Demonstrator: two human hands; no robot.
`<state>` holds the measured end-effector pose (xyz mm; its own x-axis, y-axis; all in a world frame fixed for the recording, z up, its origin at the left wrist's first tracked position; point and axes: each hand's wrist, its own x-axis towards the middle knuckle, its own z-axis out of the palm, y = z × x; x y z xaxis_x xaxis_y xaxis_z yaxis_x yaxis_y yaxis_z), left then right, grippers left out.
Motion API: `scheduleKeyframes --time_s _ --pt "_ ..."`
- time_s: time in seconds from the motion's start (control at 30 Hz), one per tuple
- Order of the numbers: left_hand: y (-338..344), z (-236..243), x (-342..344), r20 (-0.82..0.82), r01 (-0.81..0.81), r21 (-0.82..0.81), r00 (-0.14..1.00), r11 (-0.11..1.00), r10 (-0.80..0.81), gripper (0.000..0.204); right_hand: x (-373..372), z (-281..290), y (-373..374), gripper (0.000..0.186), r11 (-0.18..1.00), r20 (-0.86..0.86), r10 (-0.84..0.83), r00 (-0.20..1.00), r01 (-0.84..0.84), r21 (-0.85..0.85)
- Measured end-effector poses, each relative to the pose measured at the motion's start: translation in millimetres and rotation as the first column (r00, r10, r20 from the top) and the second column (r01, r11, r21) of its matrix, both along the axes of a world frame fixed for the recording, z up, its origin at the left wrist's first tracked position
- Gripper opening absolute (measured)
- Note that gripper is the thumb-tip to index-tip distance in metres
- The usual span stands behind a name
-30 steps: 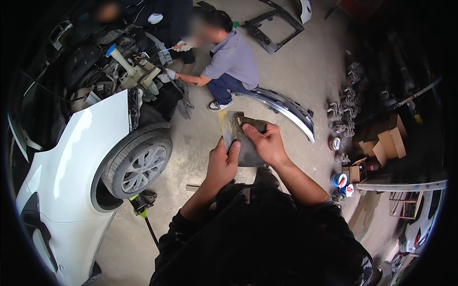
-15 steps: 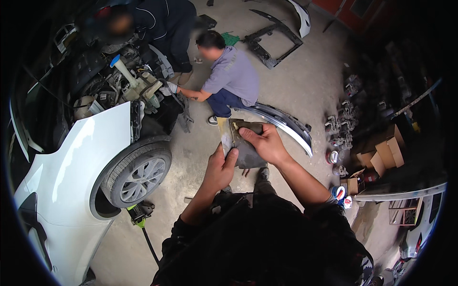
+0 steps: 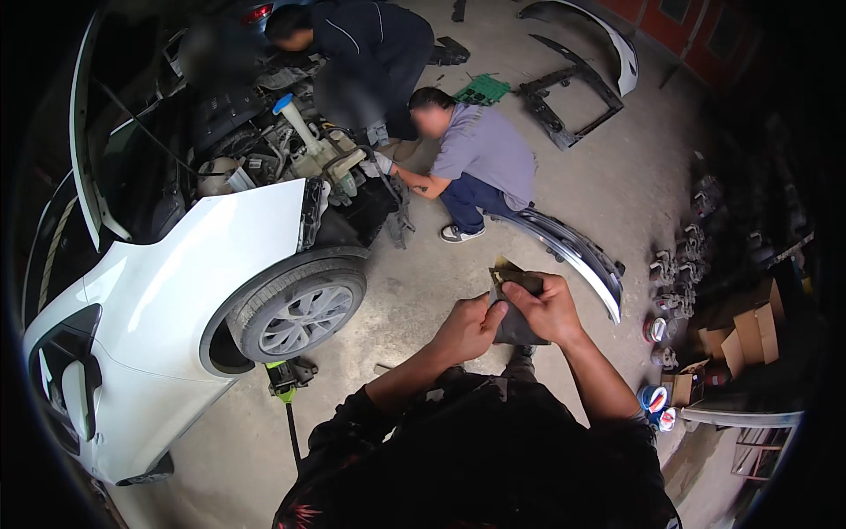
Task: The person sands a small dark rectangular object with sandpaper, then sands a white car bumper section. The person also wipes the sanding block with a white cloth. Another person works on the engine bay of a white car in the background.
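Observation:
In front of my chest I hold a dark, flat folded sheet (image 3: 520,334) with a yellowish upper edge; I cannot make out its exact kind. My left hand (image 3: 467,330) pinches the left side of it, the thumb lying against its face. On the other side my right hand (image 3: 550,309) grips the upper right part, thumb on top and fingers curled behind. The two thumbs are close together, and the hands cover much of the sheet.
To the left stands a white car (image 3: 203,256) with its front end opened, a green jack (image 3: 286,379) near its wheel. A crouching person (image 3: 489,154) and another in dark clothes work there. A bumper part (image 3: 573,247), black frame (image 3: 573,97) and cardboard boxes (image 3: 745,339) lie around.
My view has swung, so the car and people appear further right and lower. Both hands still hold the sheet, which now appears narrower, with less of its pale left part showing.

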<state>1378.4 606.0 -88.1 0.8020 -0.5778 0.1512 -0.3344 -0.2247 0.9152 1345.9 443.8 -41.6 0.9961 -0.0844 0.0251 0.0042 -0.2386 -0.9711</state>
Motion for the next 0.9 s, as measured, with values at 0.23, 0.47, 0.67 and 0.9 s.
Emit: scheduleKeyframes --time_s 0.23,0.47,0.67,0.9 --pt "-2 -5 -11 -0.264 -0.045 -0.171 0.964 0.984 -0.001 0.028 2 0 -9 0.016 0.988 -0.12 -0.022 0.993 0.04 0.147" --pt "-11 -1 -6 -0.4 -0.172 -0.336 0.916 0.926 0.025 0.022 -5 -5 4 0.008 0.959 -0.003 -0.189 0.982 0.185 0.212" --pt "-18 7 -10 -0.121 -0.215 -0.297 0.975 0.93 0.187 0.02 -17 3 1 0.016 0.926 -0.156 -0.108 0.982 0.156 0.344" --pt "-17 3 -10 0.142 -0.199 -0.162 0.965 0.967 0.222 0.015 -19 -3 15 0.017 0.949 0.016 -0.255 0.967 0.247 0.197"
